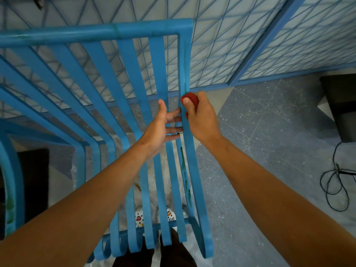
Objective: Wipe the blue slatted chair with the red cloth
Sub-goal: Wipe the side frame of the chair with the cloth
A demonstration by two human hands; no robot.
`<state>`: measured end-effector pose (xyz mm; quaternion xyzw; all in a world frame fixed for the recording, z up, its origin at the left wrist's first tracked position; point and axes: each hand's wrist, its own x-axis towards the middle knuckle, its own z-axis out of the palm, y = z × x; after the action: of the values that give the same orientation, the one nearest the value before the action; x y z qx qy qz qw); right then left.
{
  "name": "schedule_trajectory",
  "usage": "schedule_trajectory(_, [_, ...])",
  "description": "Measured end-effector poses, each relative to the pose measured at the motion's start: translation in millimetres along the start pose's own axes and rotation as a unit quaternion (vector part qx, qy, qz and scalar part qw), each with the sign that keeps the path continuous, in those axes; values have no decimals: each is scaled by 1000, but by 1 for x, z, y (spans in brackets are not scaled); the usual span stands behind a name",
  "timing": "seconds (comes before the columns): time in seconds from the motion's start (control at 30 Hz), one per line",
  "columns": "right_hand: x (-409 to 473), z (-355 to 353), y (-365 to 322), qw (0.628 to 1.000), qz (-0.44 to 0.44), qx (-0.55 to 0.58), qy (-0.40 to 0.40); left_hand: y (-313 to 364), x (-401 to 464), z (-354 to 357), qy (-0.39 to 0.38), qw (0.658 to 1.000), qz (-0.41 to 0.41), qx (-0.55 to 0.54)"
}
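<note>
Surroundings: blue wire-grid fence panels stand behind the chair, a blue post between two of them. Speckled grey floor on the right, with a loose black cable coiled near the right edge and a dark box above it. Another dark block shows through the slats at lower left. White crumpled sheeting and patterned footwear are visible under the seat. Nothing sits between the hands and the frame.

Blue slatted chair fills the left and centre, seen from above: flat curved painted slats, round top rail, front ends curling under. Green smears run along its right side rail.

Red cloth is bunched in the right hand, thumb and curled fingers clamped round it, pressed against the right side rail at about mid-height of the backrest. Only a small wad of cloth shows above the thumb.

Left hand is just beside it, fingers mostly straight and reaching behind the outermost slat up to that same rail, thumb up; holding nothing.
</note>
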<state>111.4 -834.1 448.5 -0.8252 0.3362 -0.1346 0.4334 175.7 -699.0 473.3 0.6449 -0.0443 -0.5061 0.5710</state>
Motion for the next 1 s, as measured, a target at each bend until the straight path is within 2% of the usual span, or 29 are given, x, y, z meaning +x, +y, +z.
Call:
schedule_trajectory(0.23, [-54, 6, 25, 997, 67, 33, -34, 3, 4, 2, 11, 998, 36, 50])
schedule_trajectory(0.4, [-86, -5, 43, 992, 87, 21, -85, 13, 18, 3, 91, 989, 89, 79])
schedule_trajectory(0.53, [-72, -13, 36, 990, 83, -18, -116, 29, 31, -1, 112, 982, 115, 97])
schedule_trajectory(0.83, [29, -26, -32, 999, -5, -21, -31, 51, 29, -2, 110, 975, 154, 120])
schedule_trajectory(1.0, [31, -25, -36, 1000, -30, -8, 1, 53, 28, -2, 97, 977, 148, 116])
